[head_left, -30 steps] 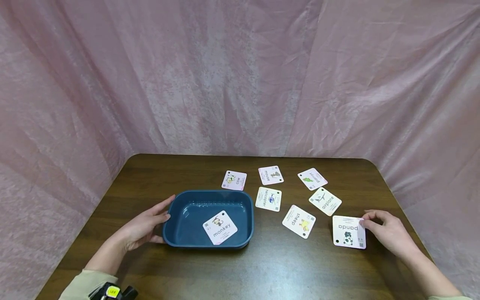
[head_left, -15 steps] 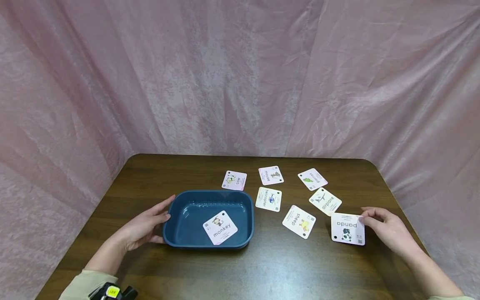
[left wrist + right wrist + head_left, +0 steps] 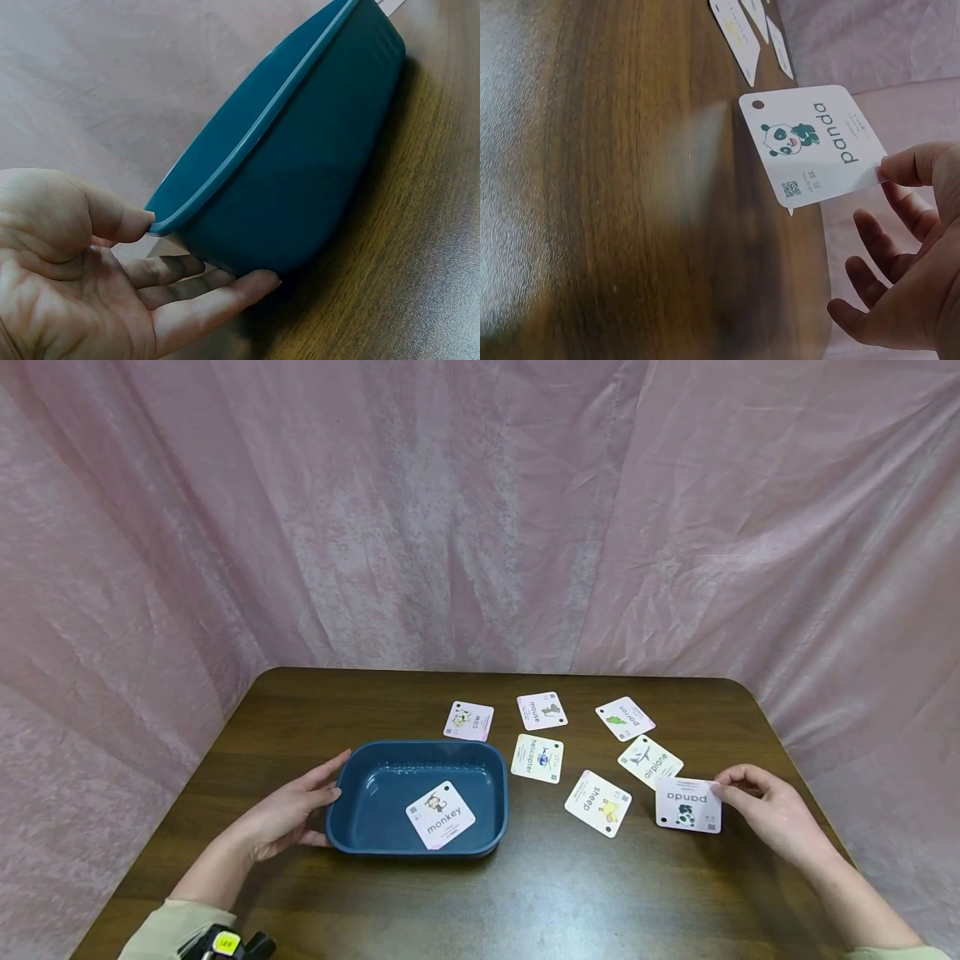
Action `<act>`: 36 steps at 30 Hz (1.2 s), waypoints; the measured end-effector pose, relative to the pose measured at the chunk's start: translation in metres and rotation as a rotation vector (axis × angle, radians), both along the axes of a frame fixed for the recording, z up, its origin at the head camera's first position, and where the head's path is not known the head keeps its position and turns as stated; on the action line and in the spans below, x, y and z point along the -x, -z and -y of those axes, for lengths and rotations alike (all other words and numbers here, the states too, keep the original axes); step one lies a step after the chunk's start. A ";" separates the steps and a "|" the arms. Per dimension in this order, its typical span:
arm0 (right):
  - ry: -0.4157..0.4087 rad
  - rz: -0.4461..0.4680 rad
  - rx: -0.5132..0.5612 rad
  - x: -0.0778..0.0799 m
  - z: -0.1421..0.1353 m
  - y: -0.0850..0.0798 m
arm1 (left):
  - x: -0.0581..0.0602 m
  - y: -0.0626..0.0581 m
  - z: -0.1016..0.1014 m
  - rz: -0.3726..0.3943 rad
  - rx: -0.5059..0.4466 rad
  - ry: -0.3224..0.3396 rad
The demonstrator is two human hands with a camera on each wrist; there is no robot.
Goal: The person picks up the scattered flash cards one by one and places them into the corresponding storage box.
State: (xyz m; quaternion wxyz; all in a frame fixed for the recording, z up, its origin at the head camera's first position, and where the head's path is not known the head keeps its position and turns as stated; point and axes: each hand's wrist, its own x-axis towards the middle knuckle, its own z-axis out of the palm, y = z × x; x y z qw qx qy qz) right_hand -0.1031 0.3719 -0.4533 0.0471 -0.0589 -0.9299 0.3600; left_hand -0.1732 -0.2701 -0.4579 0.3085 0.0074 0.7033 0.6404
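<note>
My left hand (image 3: 288,814) holds the left end of a blue plastic tub (image 3: 360,839). The thumb is at the rim, and the other fingers lie along the outer wall in the left wrist view. Inside the tub lies a monkey card (image 3: 441,815). My right hand (image 3: 776,818) pinches a white panda card (image 3: 687,805) at its edge, between thumb and index finger. The right wrist view has this card (image 3: 810,146) lifted off the table and face up, the other fingers loosely curled below. In the head view it overlaps a corner of the airplane card (image 3: 651,762).
More picture cards lie face up on the brown table (image 3: 600,902): sheep (image 3: 597,803), helicopter (image 3: 537,758), parrot (image 3: 626,718), mouse (image 3: 542,711) and cow (image 3: 468,721) behind the tub. Pink cloth (image 3: 480,518) hangs behind the table.
My right hand has moved the panda card a little left and toward the back, closer to the airplane card. The left hand and the tub have stayed in place.
</note>
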 end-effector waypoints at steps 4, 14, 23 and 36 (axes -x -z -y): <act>-0.013 -0.017 0.020 0.001 0.002 -0.002 | 0.000 0.000 0.000 0.001 0.002 -0.002; -0.022 -0.005 0.048 0.004 0.009 -0.007 | -0.001 -0.001 -0.001 0.007 0.015 -0.010; -0.024 -0.022 0.064 0.009 0.020 -0.015 | 0.000 -0.002 -0.002 0.014 0.027 -0.018; -0.043 -0.029 0.127 0.019 0.034 -0.023 | 0.000 -0.003 -0.001 0.012 0.029 -0.016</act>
